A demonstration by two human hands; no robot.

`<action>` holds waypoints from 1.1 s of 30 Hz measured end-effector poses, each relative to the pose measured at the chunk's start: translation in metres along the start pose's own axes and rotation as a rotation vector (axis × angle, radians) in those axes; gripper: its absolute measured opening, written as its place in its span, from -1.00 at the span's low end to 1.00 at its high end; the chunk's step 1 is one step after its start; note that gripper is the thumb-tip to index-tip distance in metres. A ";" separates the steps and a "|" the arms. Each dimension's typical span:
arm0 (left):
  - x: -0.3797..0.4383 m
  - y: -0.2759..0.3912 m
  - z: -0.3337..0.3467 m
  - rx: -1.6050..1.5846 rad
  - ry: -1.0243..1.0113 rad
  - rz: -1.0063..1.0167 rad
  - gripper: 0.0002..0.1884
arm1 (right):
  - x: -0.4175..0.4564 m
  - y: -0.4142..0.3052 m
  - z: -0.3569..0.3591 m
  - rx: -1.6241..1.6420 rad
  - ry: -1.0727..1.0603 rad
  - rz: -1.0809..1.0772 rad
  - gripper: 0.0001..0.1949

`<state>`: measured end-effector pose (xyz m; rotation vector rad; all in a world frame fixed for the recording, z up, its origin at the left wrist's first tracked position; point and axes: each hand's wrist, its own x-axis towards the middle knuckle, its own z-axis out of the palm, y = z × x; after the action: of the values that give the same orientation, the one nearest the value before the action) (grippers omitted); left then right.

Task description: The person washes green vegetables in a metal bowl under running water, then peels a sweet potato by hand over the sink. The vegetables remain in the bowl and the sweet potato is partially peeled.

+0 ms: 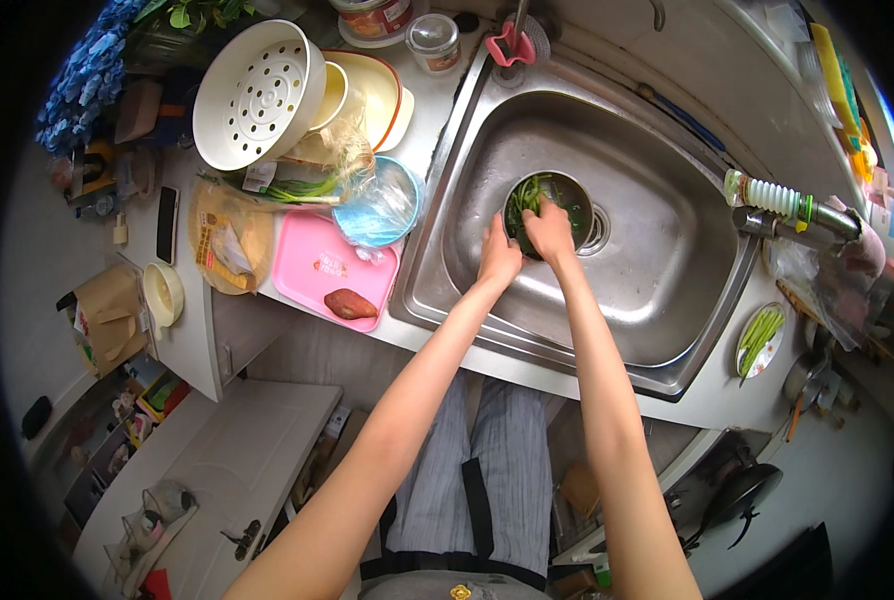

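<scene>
In the stainless steel sink [642,300] stands a round metal bowl [571,183] with green leafy vegetables [523,196] inside. My right hand [549,229] reaches into the bowl, its fingers closed on some of the greens. My left hand [500,251] is at the bowl's near left rim, thumb and fingers against the metal; part of its grip is hidden. The drain strainer [598,229] shows just right of the bowl.
Left of the sink are a pink tray [304,255] with a sweet potato [351,304], a blue bowl [387,191] under plastic, spring onions [300,189] and a white colander [259,97]. Right are a plate of green stalks [760,341] and the faucet [781,223] over the sink's edge.
</scene>
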<state>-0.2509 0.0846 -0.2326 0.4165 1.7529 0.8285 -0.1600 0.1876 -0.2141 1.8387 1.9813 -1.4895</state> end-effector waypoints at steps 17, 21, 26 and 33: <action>0.001 0.004 0.001 0.276 0.046 0.060 -0.27 | -0.026 0.014 0.032 -0.403 0.414 -0.189 -0.63; -0.006 0.022 0.003 -0.017 -0.040 -0.112 -0.28 | -0.018 0.037 0.007 -0.285 0.347 -0.340 -0.74; -0.008 0.021 0.004 -0.092 -0.042 -0.086 -0.31 | -0.028 0.031 -0.002 0.022 0.147 -0.448 -0.78; -0.008 0.019 0.002 -0.087 -0.036 -0.088 -0.36 | -0.039 0.015 0.005 -0.243 0.363 -0.302 -0.83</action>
<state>-0.2489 0.0938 -0.2141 0.2923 1.6830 0.8264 -0.1393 0.1528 -0.2014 1.8733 2.5695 -0.9525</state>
